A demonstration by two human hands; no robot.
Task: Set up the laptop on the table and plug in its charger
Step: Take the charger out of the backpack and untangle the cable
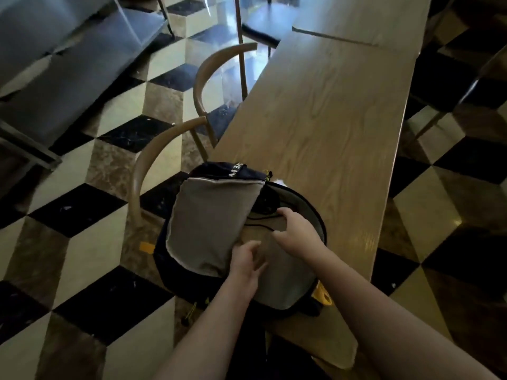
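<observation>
With the backpack (219, 237) unzipped at the lower centre on the desk (329, 119), our 2 hands, left (244, 260) and right (295, 229), reach in half-curled, gripping nothing. The laptop isn't visible; we should part the flap (208, 223) wide and lift gently past the cord (260, 224).

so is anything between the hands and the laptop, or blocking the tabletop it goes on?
No laptop is visible. Both the left hand and right hand are in the open backpack, whose grey lining and black cords cover whatever is inside. Beyond the bag, the wooden table shows nothing in the way.
</observation>
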